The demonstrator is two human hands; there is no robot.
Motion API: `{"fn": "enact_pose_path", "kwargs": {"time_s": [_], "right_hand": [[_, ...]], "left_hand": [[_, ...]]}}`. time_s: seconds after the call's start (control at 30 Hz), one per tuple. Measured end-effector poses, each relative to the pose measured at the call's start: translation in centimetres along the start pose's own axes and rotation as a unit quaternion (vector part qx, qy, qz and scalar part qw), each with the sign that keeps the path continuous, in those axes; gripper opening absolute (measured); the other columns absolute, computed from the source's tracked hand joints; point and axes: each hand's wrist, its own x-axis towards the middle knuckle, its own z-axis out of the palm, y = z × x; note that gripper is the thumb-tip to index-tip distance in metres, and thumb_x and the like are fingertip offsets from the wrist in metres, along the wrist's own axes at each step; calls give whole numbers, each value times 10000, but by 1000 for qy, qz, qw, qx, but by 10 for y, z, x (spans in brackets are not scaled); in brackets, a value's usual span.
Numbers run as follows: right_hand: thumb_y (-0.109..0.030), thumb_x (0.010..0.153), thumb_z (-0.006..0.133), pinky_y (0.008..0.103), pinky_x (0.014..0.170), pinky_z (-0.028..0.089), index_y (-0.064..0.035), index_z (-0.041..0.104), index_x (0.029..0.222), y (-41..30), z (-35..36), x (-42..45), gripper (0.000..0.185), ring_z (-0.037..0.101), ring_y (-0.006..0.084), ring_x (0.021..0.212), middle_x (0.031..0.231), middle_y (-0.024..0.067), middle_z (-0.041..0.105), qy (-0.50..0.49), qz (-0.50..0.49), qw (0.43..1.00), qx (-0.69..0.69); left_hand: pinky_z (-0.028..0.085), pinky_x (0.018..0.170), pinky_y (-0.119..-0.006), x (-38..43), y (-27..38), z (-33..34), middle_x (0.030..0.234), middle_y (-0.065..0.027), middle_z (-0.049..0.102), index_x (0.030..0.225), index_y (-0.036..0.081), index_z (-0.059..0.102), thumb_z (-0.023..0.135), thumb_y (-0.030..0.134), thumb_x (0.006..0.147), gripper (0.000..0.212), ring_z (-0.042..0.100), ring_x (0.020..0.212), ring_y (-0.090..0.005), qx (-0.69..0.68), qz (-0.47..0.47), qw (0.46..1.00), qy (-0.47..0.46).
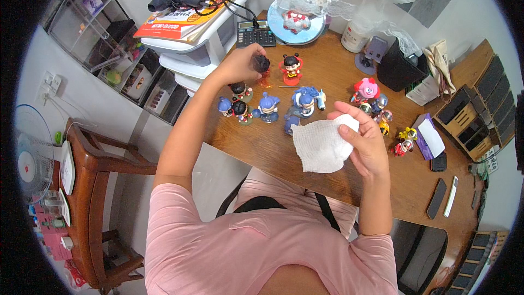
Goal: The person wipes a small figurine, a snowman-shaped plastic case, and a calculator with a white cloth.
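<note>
My left hand (245, 65) grips a dark-topped figurine (261, 64) with a translucent orange-red lower part, at the back left of the wooden desk (245, 139). Whether its base touches the desk I cannot tell. A white textured cloth or tissue (323, 143) hangs from my right hand (364, 143), pinched under the thumb. Just right of my left hand stands a black-haired figurine on a red base (291, 69). Nearer me are two black-haired figurines, one in red (240, 109), and several blue-haired ones, including a large one (305, 101). The cloth partly covers a small blue figurine (291, 125).
A pink figurine (366, 89) stands among several small helmeted ones at right. Behind are a calculator (256, 35), a round blue-faced object (282, 32) and a black bin (399, 67). A purple tissue pack (428, 137) and a dark phone-like object (437, 198) lie at right.
</note>
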Motion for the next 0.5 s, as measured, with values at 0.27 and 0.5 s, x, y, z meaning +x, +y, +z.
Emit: {"fn": "enact_pose_path", "kwargs": {"time_s": [0.27,0.5], "right_hand": [[-27,874,590,303,846,509,15,506,1233,-30,-17,16,371,621,174,946,1071,123,630,39,-34,999,-9],[-161,920,563,287,648,543,11,582,1062,-75,-38,149,224,627,144,739,909,83,647,17,-12,996,-84]], "left_hand": [[470,887,-343,14,-17,-19,1154,-185,603,1191,21,540,621,29,699,498,606,1026,-270,-35,42,997,49],[438,869,-286,89,3,-24,1117,-37,586,1235,38,544,570,109,881,362,529,990,-131,-245,-44,968,-13]]}}
